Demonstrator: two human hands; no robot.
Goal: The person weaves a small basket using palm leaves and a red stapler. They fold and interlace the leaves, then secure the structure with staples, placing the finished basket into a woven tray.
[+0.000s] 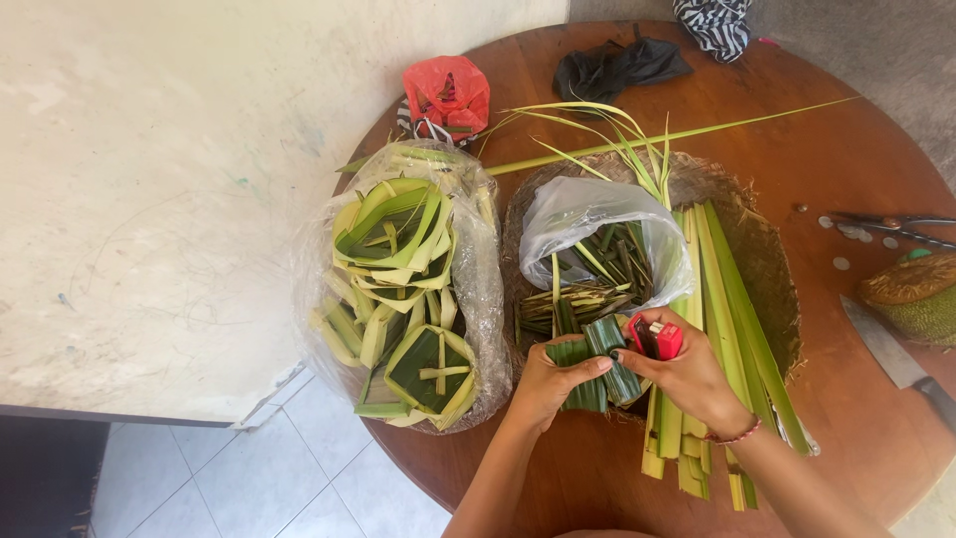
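My left hand grips a folded green palm-leaf piece over the near part of a round woven tray. My right hand holds a small red stapler pressed against the top of that folded leaf. Both hands meet at the leaf, thumbs on top. Long strips of green and yellow palm leaf lie on the tray under and beside my right hand.
A clear bag of finished woven leaf trays stands left. A second plastic bag with cut leaf bits sits on the woven tray. On the round wooden table: a knife, scissors, a red bag, dark cloth.
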